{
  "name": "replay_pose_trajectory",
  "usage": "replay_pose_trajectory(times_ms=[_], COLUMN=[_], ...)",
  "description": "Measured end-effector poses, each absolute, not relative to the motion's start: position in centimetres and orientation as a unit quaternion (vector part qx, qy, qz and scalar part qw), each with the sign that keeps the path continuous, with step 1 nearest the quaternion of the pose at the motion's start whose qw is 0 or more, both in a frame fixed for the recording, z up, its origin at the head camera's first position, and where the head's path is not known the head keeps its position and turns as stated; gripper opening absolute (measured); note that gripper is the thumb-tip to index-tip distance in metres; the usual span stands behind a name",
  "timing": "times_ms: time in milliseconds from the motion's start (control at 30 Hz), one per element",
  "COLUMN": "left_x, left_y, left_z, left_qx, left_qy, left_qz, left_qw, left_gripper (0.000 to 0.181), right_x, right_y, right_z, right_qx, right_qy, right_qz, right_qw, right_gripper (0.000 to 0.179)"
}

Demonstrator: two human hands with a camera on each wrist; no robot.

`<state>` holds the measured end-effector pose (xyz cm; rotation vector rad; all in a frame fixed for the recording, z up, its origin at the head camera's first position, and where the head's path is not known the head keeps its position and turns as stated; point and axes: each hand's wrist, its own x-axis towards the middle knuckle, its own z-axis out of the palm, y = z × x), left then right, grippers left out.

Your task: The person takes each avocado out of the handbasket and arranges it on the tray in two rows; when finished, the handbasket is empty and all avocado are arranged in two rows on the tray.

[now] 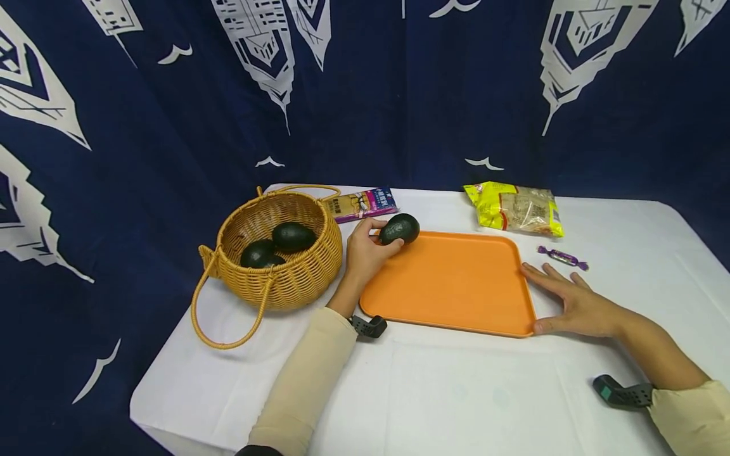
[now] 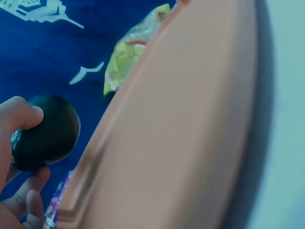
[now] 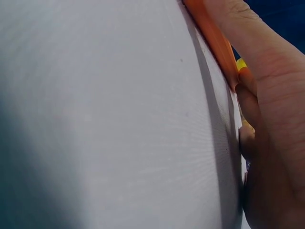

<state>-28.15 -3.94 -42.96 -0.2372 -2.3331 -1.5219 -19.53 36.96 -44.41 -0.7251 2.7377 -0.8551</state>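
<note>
An avocado (image 1: 400, 228), dark green, is pinched between the thumb and fingers of my left hand (image 1: 367, 250), over the back left corner of an orange tray (image 1: 450, 285). The same avocado (image 2: 52, 133) shows at the left of the left wrist view. My right hand (image 1: 582, 308) is spread at the tray's right edge, thumb and a fingertip at its rim. Left of the tray stands a wicker basket (image 1: 302, 285) with dark avocados (image 1: 293, 237) inside. In the right wrist view the thumb (image 3: 267, 57) lies by the tray's rim.
Behind the tray lie a purple-and-gold packet (image 1: 362, 204) and a yellow bag (image 1: 516, 209) with a see-through part. A purple wrapped candy (image 1: 563, 257) lies beyond my right fingertips. The basket's handle (image 1: 219, 345) hangs down onto the white table (image 1: 456, 392).
</note>
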Motion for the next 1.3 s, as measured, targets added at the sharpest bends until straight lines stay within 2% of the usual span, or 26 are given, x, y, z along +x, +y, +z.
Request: replay_pose_trajectory(times_ms=[167,400,600,833,933,1167,1300], left_x=[-28.1,-28.1,-27.9,-28.3,-28.4,-28.9,-29.2], left_y=[-4.2,-4.3,-4.2,-4.4,-4.6,-4.9,-5.0], left_z=[-43.8,-44.3,-44.3,-44.1,-44.1,-43.9,-44.1], left_qx=[-0.074,-0.077,-0.073,-0.097,-0.107,-0.129,-0.154], left_qy=[-0.818,-0.818,-0.848,-0.853,-0.859,-0.900,-0.908], left_qz=[-0.546,-0.544,-0.503,-0.490,-0.482,-0.409,-0.387], left_qw=[0.165,0.170,0.150,0.151,0.136,0.080,0.042], left_gripper=[0.043,0.028,0.034,0.040,0.046,0.084,0.094], right_x=[-19.6,-19.6,-19.6,-19.6,-19.5,-19.4,-19.4], right_y=[37.0,36.9,36.9,36.8,36.8,36.8,36.8], right_z=[-44.3,-44.2,-44.3,-44.2,-44.2,-44.1,-44.2], right_qx=[-0.240,-0.240,-0.242,-0.237,-0.236,-0.234,-0.232], right_qy=[0.923,0.922,0.922,0.923,0.923,0.924,0.924], right_qz=[-0.287,-0.287,-0.288,-0.287,-0.286,-0.287,-0.288], right_qw=[0.096,0.097,0.097,0.100,0.100,0.099,0.102], right_gripper=[0.111,0.109,0.107,0.108,0.107,0.107,0.107])
